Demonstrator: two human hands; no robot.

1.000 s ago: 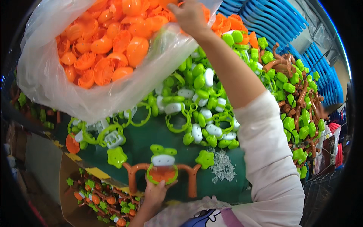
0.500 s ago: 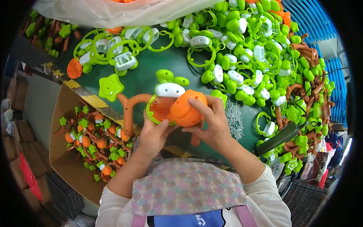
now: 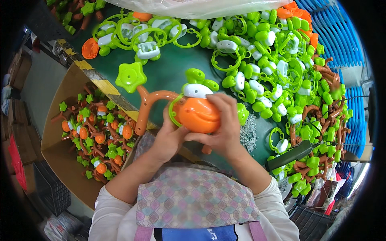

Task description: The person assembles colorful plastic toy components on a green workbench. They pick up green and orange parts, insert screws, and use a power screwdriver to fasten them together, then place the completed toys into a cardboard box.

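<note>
My left hand is closed round the lower side of a plastic toy, its thumb by the green ring. The toy has a brown forked branch, a green star on one fork, and a white piece with green knobs above it. A domed orange shell sits over the ring's middle. My right hand is closed on this shell, fingers over its right side and thumb underneath. Whether the shell is fully seated cannot be seen.
Small metal screws lie right of my hands, near a dark-handled hanging tool. Green and white parts heap up behind. A cardboard box of similar toys stands left, below the taped table edge. Blue racks stand at right.
My right hand has brought the orange shell down over the ring, covering the orange hollow that showed before. The view has shifted, and the toy appears farther right.
</note>
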